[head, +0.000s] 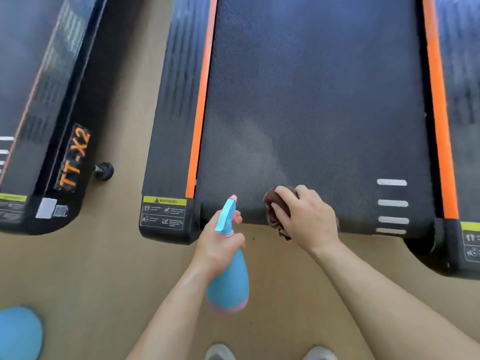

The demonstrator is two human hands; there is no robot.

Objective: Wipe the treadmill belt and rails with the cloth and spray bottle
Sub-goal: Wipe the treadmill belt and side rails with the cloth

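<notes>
My left hand [218, 245] is close to me, over the floor. Its fingers are wrapped tight round the neck of the blue spray bottle [228, 279]. One finger is at the pink trigger, and the nose points at the treadmill.

A bit further out, my right hand [309, 219] presses down on the brown cloth [275, 209], with my fingers curled over it. The cloth sits in a bunch on the near end of the belt [311, 100], and a bit of it hangs over the edge.

To wipe well, I think I should open the cloth out flat, because a ball only rubs a small spot. Then I push hard and go in long lines away from me, one next to the other, so I miss no strip. I squirt only a little, just ahead of the cloth and not on my hand.

Past the cloth is a pale patch [249, 152]. I cannot tell if it is wet or dusty, so I would rub there first.

Further out, the left rail [174, 126] and the right rail [461, 113] need a rub all along too.
</notes>
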